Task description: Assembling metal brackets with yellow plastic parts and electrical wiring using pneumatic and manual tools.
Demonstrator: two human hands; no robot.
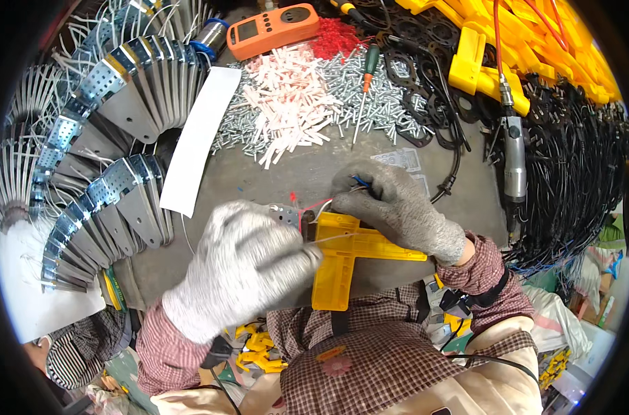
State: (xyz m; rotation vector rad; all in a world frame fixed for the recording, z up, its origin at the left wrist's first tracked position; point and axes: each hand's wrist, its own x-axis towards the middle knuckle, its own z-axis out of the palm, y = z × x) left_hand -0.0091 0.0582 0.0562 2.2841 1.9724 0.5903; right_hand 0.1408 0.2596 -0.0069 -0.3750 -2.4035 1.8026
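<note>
A yellow plastic housing, T-shaped, lies at the table's near edge in front of me. Against its upper left end is a perforated metal plate, partly hidden by my left glove. Red and white wires run from there to my right hand, in a grey glove, whose curled fingers pinch them over the housing's upper end; a bit of blue wire shows between the fingers. My left hand, in a white glove and smeared by motion, is closed left of the housing. A thin pale wire stretches from its fingertips across the housing.
Behind lie pale pink sleeves, silver screws, a screwdriver and an orange multimeter. Metal plates with wires stand stacked left, beside white paper. A power screwdriver hangs at right, before black cables and yellow housings.
</note>
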